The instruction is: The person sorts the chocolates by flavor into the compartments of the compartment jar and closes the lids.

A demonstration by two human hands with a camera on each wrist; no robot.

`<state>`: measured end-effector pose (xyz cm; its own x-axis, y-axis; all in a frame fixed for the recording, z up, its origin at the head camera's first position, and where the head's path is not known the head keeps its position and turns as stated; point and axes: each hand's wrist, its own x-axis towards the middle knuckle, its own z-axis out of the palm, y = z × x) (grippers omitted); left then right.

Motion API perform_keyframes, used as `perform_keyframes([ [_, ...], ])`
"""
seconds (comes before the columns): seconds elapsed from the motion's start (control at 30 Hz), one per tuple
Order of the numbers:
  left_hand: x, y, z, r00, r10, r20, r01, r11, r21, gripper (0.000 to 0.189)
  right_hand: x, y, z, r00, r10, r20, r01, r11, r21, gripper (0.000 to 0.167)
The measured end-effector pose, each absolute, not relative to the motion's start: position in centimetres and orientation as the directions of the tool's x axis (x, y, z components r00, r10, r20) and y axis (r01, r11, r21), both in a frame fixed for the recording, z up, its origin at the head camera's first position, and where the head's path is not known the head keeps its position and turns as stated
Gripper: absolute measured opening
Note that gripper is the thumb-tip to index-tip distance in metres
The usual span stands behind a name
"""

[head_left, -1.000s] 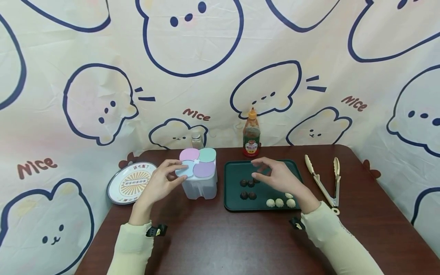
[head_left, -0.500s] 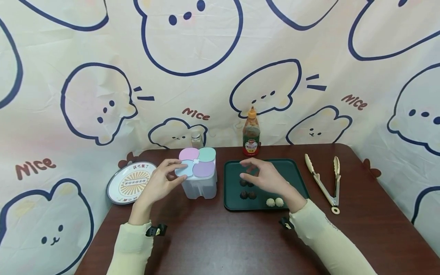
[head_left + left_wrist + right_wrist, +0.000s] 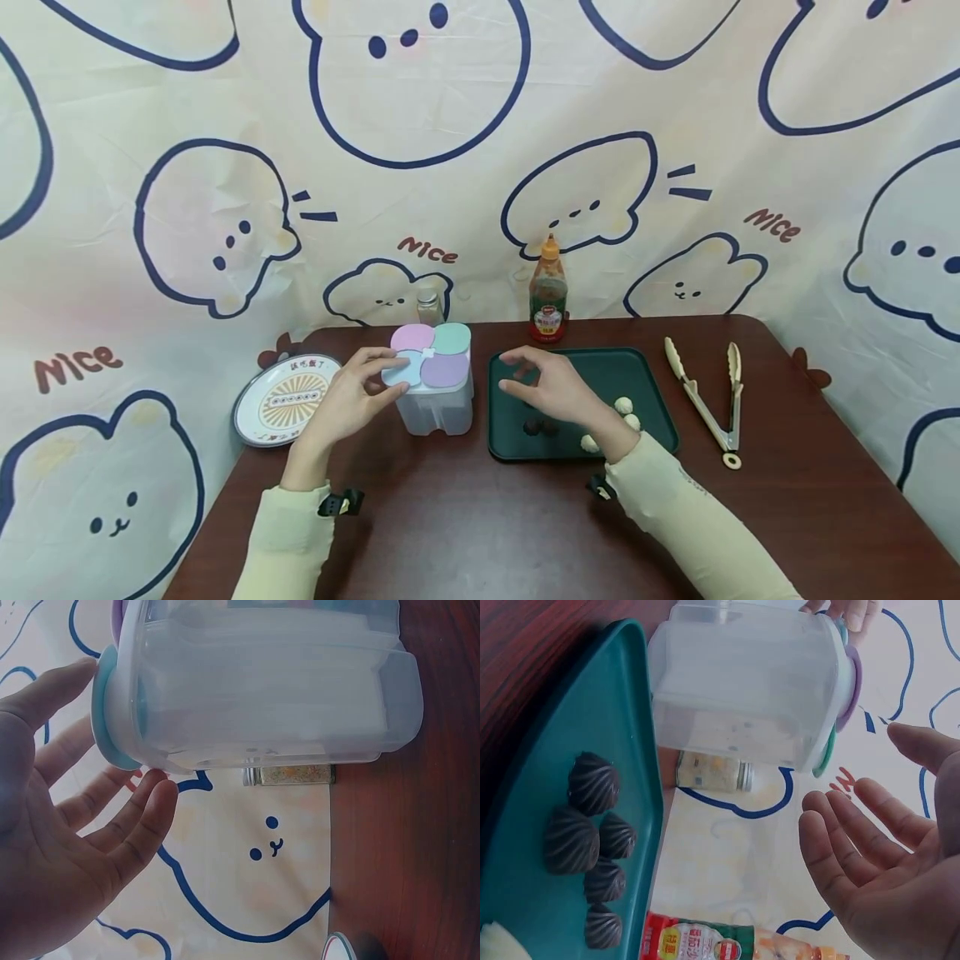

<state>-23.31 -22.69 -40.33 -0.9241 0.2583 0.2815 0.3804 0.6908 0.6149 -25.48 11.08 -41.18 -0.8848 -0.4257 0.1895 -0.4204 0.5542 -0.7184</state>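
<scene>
Where the left hand [image 3: 352,396] is: at the blue lid [image 3: 412,372] of the clear container [image 3: 435,414], thumb and fingers holding the lid's outer edge in what looks like a light pinch
Right hand [image 3: 551,385]: holding nothing, fingers loosely bent and parted from the thumb, hanging over the left part of the green tray [image 3: 600,365] and pointing toward the container
Container: upright on the table [image 3: 480,533], just left of the tray, its pink lid [image 3: 412,337], green lid [image 3: 453,337] and purple lid [image 3: 446,371] grouped with the blue one; all four seem to lie flat
Step in hand: probably steadying the container by its blue lid, with the right hand on the way in
Next move: would likely call for the right hand to cross the gap at lid height, clear of the tray's rim, with only light pressure so the container does not tip
Dark pieces [image 3: 594,782]: five ridged ones show on the tray in the right wrist view
White pieces [image 3: 623,406]: by the right forearm [image 3: 615,437], which hides part of the group and could brush them
Behind: a spice jar [image 3: 430,309] behind the container, a sauce bottle [image 3: 548,308] past the tray
Sides: plate [image 3: 295,400] left of the left hand, tongs [image 3: 735,400] right of the tray, neither in the way
</scene>
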Motion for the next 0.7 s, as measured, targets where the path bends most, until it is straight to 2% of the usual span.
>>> perform_keyframes([
  [0.7, -23.3, -22.6, -40.5, -0.924, 0.262, 0.277, 0.38, 0.693, 0.612, 0.041, -26.3, 7.1, -41.6, -0.864, -0.445, 0.234, -0.458, 0.505, -0.731, 0.045],
])
